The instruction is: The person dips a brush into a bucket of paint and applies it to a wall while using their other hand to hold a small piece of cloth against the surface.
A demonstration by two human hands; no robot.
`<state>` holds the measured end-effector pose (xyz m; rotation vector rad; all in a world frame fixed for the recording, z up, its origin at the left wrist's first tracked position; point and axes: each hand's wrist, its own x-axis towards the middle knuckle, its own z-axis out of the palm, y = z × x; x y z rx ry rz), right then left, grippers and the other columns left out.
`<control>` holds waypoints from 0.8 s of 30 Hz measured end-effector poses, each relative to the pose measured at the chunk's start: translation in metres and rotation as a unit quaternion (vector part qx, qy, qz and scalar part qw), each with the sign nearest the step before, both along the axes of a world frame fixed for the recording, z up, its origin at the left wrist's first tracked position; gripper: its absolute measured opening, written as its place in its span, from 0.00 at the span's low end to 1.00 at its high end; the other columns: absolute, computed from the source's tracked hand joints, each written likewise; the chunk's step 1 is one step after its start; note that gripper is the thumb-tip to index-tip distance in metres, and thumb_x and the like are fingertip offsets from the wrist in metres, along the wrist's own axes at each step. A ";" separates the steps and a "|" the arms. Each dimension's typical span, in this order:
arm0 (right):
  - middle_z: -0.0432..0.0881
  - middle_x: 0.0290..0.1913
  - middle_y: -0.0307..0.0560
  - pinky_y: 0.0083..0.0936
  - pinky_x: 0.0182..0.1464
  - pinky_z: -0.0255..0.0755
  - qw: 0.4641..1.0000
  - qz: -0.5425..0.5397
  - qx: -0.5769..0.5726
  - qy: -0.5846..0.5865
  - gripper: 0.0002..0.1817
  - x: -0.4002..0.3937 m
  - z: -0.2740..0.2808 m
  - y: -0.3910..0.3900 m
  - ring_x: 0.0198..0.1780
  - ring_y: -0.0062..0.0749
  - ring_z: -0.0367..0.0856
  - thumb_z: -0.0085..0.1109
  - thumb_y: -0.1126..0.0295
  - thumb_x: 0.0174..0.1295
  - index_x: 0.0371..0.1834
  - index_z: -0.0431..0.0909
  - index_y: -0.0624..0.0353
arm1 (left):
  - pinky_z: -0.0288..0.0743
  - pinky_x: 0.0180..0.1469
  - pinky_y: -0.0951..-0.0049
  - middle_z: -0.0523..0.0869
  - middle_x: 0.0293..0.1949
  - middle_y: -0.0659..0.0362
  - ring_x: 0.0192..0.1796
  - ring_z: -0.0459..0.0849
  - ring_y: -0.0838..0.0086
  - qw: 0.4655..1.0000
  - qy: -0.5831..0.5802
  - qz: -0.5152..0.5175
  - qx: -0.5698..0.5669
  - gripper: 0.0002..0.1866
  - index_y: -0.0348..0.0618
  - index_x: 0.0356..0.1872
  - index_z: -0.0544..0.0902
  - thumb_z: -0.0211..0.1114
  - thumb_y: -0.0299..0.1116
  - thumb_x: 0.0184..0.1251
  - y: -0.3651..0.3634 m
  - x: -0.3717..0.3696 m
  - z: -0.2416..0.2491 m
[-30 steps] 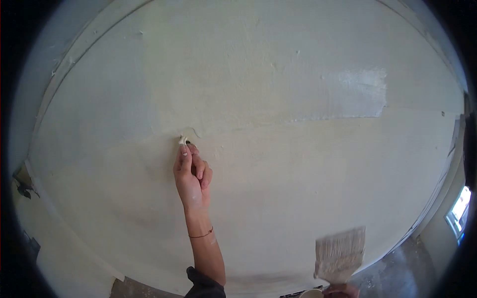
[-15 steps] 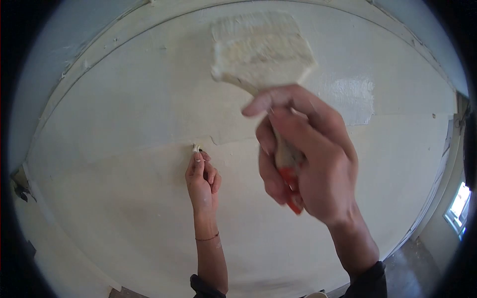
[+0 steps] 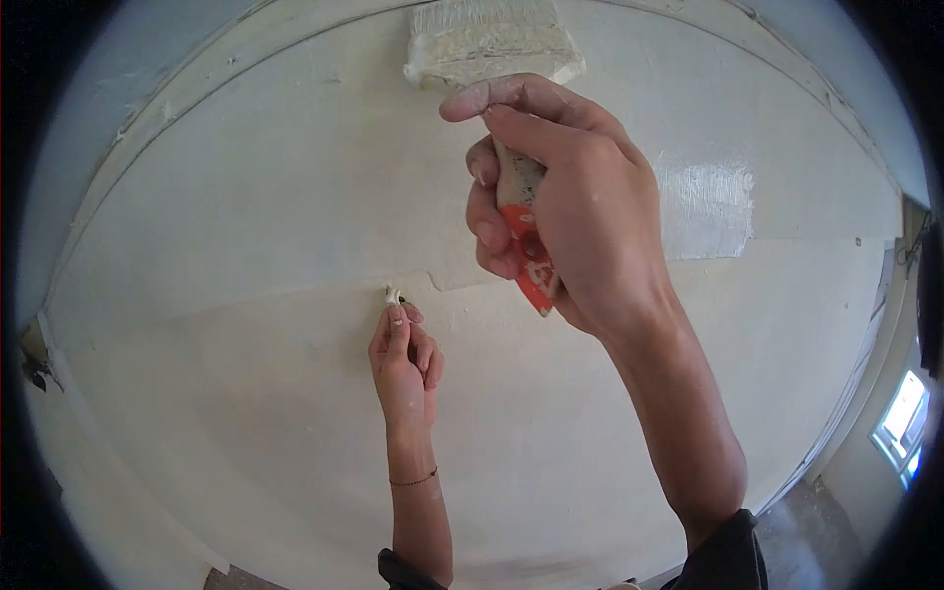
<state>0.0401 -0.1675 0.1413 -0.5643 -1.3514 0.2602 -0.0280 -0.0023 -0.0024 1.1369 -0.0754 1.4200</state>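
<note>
My right hand (image 3: 580,187) is wrapped round the handle of a wide paintbrush (image 3: 497,49), its index finger stretched along the neck. The brush's broad head, coated in cream-white paint, points up at the top of the view over the wall. Below my fingers shows the red end of its wooden handle. Lower and to the left, my left hand (image 3: 403,364) pinches a small whitish piece with a dark spot (image 3: 394,295) between thumb and finger, close against the pale wall (image 3: 275,393). What that piece is, I cannot tell.
A wet, shiny paint patch (image 3: 706,208) lies on the wall right of the brush. Above runs a curved-looking trim edge (image 3: 157,113). A bright window (image 3: 903,418) stands at far right, with grey floor (image 3: 801,536) beneath. Dark wires (image 3: 37,372) stick out at far left.
My right hand and the paintbrush have moved up and slightly left, so the brush head now reaches the top of the view. My left hand stays nearly where it was, still pinching the small piece.
</note>
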 end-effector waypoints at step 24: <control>0.67 0.18 0.42 0.24 0.13 0.60 0.999 -0.046 -0.017 0.018 0.15 0.007 -0.001 -0.018 0.12 0.26 0.69 0.38 0.72 0.64 0.42 0.74 0.71 | 0.47 0.12 0.82 0.62 0.15 0.68 0.12 0.54 0.86 1.000 -0.007 0.009 -0.003 0.15 0.43 0.33 0.72 0.46 0.39 0.78 -0.004 0.001 0.002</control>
